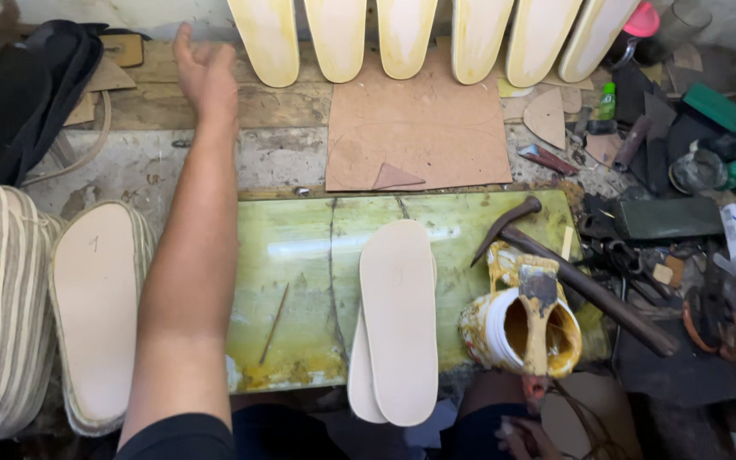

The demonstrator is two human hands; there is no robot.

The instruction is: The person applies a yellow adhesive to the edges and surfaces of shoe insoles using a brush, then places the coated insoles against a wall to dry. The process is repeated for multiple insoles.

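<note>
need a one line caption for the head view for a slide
Left hand reaches open across a workbench toward a row of pale soles, with two stacked insoles, a glue pot and a hammer nearby.

We see a worn workbench [283, 153] carrying a yellowed glass slab [300, 255]; on the slab lie two stacked pale insoles [398, 324], with a glue tub [517, 328] and hammer [572, 277] at three o'clock of them.

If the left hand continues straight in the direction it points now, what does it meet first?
The left hand is open and reaches up-left across the wooden bench, toward the far edge. Ahead of its fingers the way looks free as far as the picture shows; probably the pale wall strip comes first, though depth is unclear. The black bag lies further left.
</note>
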